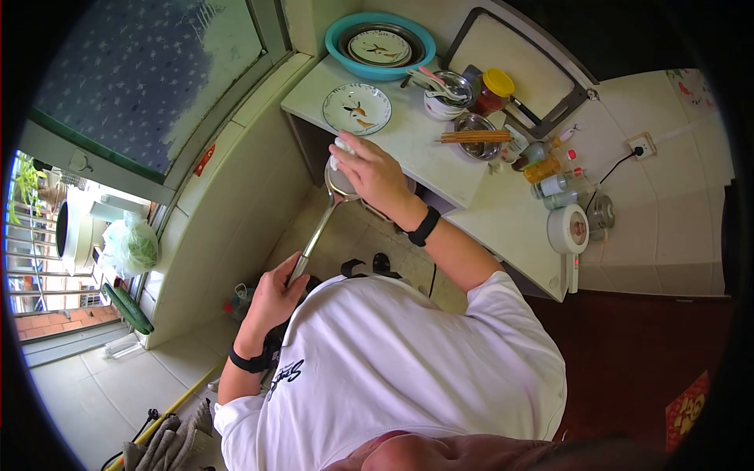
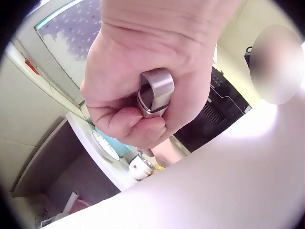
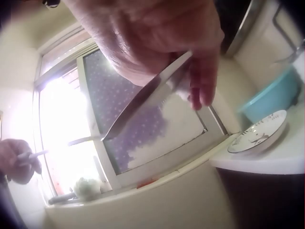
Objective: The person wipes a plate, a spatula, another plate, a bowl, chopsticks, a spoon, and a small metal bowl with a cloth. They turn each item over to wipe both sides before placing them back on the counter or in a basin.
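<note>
In the head view my left hand grips the handle end of a long metal spatula, fingers curled round it. The handle's hollow end pokes out of that fist in the left wrist view. My right hand is at the spatula's broad head, holding a crumpled white cloth against it. From the right wrist view, the head shows nearly edge-on, with the fingers bent over its far edge. Most of the cloth is hidden behind the fingers. Beyond the right hand, a patterned plate lies on the white counter.
A turquoise basin holding bowls and a plate stands at the back. Chopsticks lie across a metal bowl, near a yellow-lidded jar and several bottles. A white pot stands farther right. Left is a window ledge with cucumbers.
</note>
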Available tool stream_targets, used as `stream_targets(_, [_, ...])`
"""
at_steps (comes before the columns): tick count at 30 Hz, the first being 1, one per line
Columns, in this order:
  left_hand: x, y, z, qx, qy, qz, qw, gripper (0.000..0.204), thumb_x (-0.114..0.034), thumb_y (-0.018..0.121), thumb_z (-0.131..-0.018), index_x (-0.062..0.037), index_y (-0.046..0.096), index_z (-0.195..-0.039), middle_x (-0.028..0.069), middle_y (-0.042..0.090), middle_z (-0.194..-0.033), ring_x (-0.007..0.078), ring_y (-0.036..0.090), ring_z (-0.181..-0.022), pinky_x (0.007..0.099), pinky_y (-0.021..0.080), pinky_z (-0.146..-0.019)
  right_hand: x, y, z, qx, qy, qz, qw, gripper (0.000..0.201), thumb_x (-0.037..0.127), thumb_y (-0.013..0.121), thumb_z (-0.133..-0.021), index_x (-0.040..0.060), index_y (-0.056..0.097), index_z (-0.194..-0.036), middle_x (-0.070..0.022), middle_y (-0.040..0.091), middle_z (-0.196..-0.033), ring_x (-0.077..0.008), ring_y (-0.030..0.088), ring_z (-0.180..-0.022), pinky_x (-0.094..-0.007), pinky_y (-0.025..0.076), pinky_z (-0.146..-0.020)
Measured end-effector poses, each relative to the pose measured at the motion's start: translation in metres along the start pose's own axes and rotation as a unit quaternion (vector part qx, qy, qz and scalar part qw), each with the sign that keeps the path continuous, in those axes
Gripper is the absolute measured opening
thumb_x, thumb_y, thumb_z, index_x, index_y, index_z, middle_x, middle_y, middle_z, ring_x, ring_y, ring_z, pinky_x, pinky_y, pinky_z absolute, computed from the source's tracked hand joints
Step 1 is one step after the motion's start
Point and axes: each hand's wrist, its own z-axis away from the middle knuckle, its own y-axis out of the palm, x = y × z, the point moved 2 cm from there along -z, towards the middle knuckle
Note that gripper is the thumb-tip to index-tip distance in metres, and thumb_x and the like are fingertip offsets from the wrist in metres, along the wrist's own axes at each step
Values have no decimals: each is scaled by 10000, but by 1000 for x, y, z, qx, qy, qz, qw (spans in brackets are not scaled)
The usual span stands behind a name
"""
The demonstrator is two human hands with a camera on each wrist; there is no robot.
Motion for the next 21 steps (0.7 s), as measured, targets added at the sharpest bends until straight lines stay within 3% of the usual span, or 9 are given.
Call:
stream_targets(2, [-10, -2, 4, -6, -13, -78, 997, 419, -123, 632, -920, 26, 566, -1306, 34, 523, -716, 74, 455, -639, 264, 427, -581, -6, -5, -1, 6, 133, -78, 988, 259, 205, 663, -913, 87, 704, -1140, -136, 674, -1162, -281, 697, -847, -351, 556, -751])
stream_targets(5, [3, 0, 8, -8, 4, -47, 999, 426, -122, 644, -902, 28, 576, -1295, 79, 569, -713, 95, 484, -627, 281, 444, -590, -52, 13, 13, -7, 231, -89, 969, 231, 221, 656, -929, 53, 708, -1079, -122, 713, -998, -227, 681, -645, -333, 560, -651])
stream_targets(8, [0, -7, 9, 2, -31, -19, 999, 434, -118, 650, -889, 29, 578, -1291, 133, 599, -723, 125, 515, -614, 297, 460, -601, -78, 1, 14, -61, 406, -287, 865, 178, 151, 664, -919, -4, 694, -1001, -117, 708, -1005, -191, 682, -739, -311, 543, -706])
stream_targets(9, [-1, -7, 7, -2, -31, -17, 999, 434, -118, 650, -889, 29, 578, -1291, 133, 599, -723, 125, 515, -614, 297, 460, -601, -72, -1, 11, -58, 403, -289, 867, 178, 151, 664, -919, -4, 694, -1001, -117, 708, -1005, -191, 682, -739, -311, 543, -706])
stream_targets(11, [-3, -6, 7, -1, -24, -32, 999, 444, -117, 659, -880, 24, 578, -1293, 171, 609, -741, 133, 521, -613, 303, 466, -606, -39, -14, 5, -150, 144, -221, 953, 169, 109, 689, -891, -19, 687, -1000, -128, 695, -1052, -227, 682, -892, -318, 535, -804])
stream_targets(12, [-4, -4, 7, 2, -24, -32, 999, 444, -117, 659, -880, 24, 578, -1293, 171, 609, -741, 133, 521, -613, 303, 466, -606, -23, -12, 6, -92, 156, -256, 950, 176, 95, 715, -862, 10, 696, -1015, -134, 684, -1095, -245, 662, -1000, -313, 517, -872])
stream_targets(15, [-12, -1, 7, 5, 0, -52, 999, 435, -111, 652, -885, 20, 579, -1294, 168, 600, -742, 117, 499, -619, 296, 459, -601, -5, -10, 2, -53, 104, -185, 976, 220, 116, 726, -852, 64, 710, -1065, -111, 694, -1094, -272, 680, -901, -279, 530, -785])
stream_targets(19, [-2, 0, 8, -44, 36, -98, 994, 427, -102, 635, -891, 14, 578, -1298, 155, 592, -732, 109, 481, -624, 289, 453, -601, -23, -11, 2, 20, 199, -222, 954, 232, 138, 693, -891, 36, 699, -1099, -106, 715, -1035, -219, 693, -788, -280, 537, -714])
stream_targets(21, [4, -5, 6, -74, 45, -70, 994, 424, -98, 627, -893, 13, 578, -1300, 145, 588, -728, 108, 481, -626, 283, 452, -604, -39, -5, 11, 56, 315, -288, 903, 240, 158, 649, -936, 1, 686, -1113, -87, 722, -945, -159, 680, -699, -278, 534, -662])
